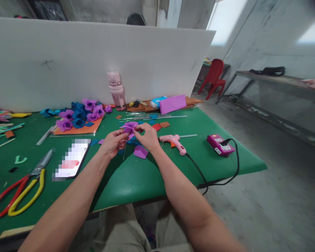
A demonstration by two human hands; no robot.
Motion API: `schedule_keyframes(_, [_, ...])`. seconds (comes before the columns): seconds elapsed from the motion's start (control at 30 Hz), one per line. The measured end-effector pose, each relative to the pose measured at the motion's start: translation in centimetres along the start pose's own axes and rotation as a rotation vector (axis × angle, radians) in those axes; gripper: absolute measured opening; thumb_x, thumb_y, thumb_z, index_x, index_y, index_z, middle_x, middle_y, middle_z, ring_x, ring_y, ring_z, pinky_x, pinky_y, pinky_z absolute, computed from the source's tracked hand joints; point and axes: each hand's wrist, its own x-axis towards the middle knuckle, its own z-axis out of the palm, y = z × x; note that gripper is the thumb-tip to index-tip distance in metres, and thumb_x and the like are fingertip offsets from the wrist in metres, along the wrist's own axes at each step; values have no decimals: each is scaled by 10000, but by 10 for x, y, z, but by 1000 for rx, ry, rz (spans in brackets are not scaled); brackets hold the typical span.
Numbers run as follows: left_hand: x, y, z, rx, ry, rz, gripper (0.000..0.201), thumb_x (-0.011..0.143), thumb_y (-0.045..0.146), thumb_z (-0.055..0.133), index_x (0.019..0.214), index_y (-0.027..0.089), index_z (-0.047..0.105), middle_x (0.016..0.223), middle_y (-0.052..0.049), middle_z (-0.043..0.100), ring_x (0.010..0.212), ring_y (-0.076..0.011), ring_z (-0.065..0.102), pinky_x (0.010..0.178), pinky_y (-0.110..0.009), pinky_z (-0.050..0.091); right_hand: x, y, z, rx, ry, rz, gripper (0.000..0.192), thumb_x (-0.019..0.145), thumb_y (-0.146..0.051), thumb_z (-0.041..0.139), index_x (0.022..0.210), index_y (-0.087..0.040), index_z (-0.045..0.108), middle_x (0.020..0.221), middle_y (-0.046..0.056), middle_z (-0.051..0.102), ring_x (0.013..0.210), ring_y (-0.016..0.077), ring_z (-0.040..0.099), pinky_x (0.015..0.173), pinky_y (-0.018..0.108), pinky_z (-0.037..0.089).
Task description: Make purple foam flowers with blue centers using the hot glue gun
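Between my two hands, above the green tabletop, is a purple paper flower (pixel 130 125) on a thin wire stem that hangs down. My left hand (pixel 113 141) pinches it from the left, low near its base. The fingers of my right hand (pixel 147 135) close on its right edge. Just below lie a loose purple petal (pixel 141 152) and some blue petals, partly hidden by my hands. A pink glue gun (pixel 174 142) rests on its side to the right of my right hand, with a clear glue stick (pixel 188 135) in its back.
Finished purple and blue flowers (pixel 80 115) lie on an orange sheet (pixel 94 127) at back left. Large scissors (pixel 28 189) and a phone (pixel 72 159) are at left. A pink bottle (pixel 117 91) stands by the white board (pixel 81 52). The cord runs to a purple power box (pixel 220 145).
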Motion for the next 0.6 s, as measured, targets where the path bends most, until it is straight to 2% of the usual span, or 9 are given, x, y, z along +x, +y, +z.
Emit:
schedule_keyframes(0.43, [-2, 2, 2, -19, -2, -23, 328, 522, 290, 774, 703, 130, 552, 512, 32, 529, 340, 0, 329, 336, -126, 179, -2, -9, -3, -22, -4, 15, 129, 689, -195, 551, 785, -178, 636, 763, 11, 610, 735, 142, 554, 730, 270, 437])
schedule_keyframes(0.6, [-3, 3, 3, 2, 4, -24, 350, 528, 296, 772, 737, 128, 546, 514, 39, 522, 342, -1, 334, 332, -122, 182, -2, -2, 0, -113, 18, -27, 121, 726, -227, 542, 782, -171, 633, 734, 8, 594, 707, 134, 549, 712, 259, 436])
